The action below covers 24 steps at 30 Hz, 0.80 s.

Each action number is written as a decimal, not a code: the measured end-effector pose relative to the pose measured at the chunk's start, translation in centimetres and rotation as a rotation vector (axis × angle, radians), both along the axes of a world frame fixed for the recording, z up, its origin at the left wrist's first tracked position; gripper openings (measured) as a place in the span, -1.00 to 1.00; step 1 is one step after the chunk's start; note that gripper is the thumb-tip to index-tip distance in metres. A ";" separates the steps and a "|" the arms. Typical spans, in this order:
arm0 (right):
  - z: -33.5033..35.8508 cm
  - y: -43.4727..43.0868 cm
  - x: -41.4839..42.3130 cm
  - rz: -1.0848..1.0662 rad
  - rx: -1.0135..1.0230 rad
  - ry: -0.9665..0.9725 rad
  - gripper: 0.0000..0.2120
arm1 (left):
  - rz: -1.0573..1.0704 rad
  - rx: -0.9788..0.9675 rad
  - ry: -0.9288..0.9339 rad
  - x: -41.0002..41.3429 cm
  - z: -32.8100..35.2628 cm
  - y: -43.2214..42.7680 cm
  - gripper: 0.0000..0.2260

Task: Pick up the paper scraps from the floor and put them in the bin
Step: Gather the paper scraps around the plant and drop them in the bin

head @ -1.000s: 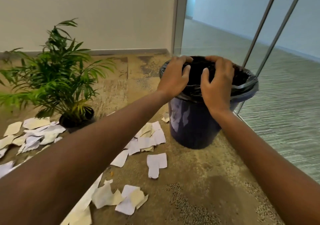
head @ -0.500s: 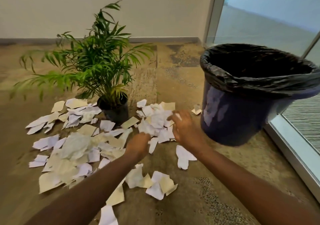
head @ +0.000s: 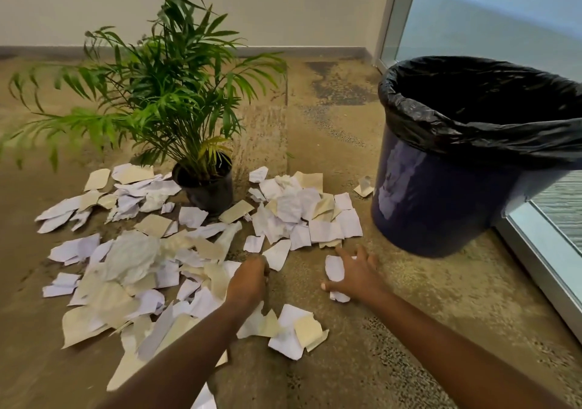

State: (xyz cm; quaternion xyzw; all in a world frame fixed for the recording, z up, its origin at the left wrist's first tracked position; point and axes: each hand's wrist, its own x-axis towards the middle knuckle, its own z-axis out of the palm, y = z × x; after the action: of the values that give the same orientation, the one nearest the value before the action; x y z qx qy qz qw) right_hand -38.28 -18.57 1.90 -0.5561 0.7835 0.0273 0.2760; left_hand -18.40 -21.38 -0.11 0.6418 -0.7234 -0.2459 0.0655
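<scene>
Many torn white and beige paper scraps (head: 293, 210) lie spread over the carpet, from the plant to the foot of the bin. The dark blue bin (head: 425, 207) with a black liner stands at the right, its mouth open. My right hand (head: 356, 275) lies low over the floor with fingers spread, resting on a white scrap (head: 334, 268). My left hand (head: 248, 279) is down at the edge of the big pile, its fingers curled under and hidden, next to another white scrap (head: 277, 254).
A potted palm in a black pot (head: 208, 190) stands among the scraps, with fronds reaching out to the left. A glass wall with a metal frame (head: 535, 267) runs along the right behind the bin. A pale wall closes the back.
Both hands have left the bin's rim and come down to the floor among the scraps. My view has swung left and down, bringing the whole pile into sight.
</scene>
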 end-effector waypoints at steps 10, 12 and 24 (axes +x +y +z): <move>1.2 0.8 1.1 -0.118 -0.057 -0.248 -0.50 | 0.078 0.091 0.185 -1.9 1.4 0.1 -0.79; 1.7 1.0 1.2 -0.142 -0.078 -0.290 -0.55 | 0.084 0.087 0.269 -3.1 2.5 0.1 -0.82; 12.7 -1.2 -1.3 -0.558 -0.419 -1.021 -0.76 | -0.089 -0.178 0.725 -12.1 14.0 0.4 -0.85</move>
State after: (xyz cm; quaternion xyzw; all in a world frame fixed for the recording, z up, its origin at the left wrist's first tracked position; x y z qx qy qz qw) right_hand -39.62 -19.74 14.58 -0.3158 0.6571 -0.4700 0.4976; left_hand -30.45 -20.98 13.88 0.4728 -0.6988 -0.3961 0.3623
